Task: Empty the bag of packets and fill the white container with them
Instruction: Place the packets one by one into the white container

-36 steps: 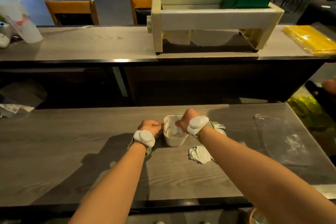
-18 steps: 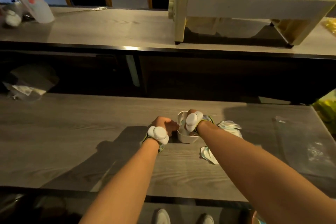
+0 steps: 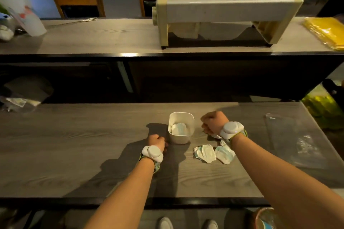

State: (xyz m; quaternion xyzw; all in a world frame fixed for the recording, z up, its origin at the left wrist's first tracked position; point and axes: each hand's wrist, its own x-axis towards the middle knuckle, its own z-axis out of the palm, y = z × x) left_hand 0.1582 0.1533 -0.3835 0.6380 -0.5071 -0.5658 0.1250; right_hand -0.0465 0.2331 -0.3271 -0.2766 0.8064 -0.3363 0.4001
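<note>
White container (image 3: 181, 128) stands between left hand (image 3: 156, 141) and right hand (image 3: 214, 123).

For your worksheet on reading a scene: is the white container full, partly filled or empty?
Partly filled. The white container stands upright with at least one packet inside, well below its rim; more packets lie on the table beside it.

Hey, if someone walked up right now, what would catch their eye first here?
Probably the white container at the table's middle, a packet inside, flanked by the left hand and the right hand. Next, the loose packets lying beside it on the right, and the clear bag flat further right.
</note>
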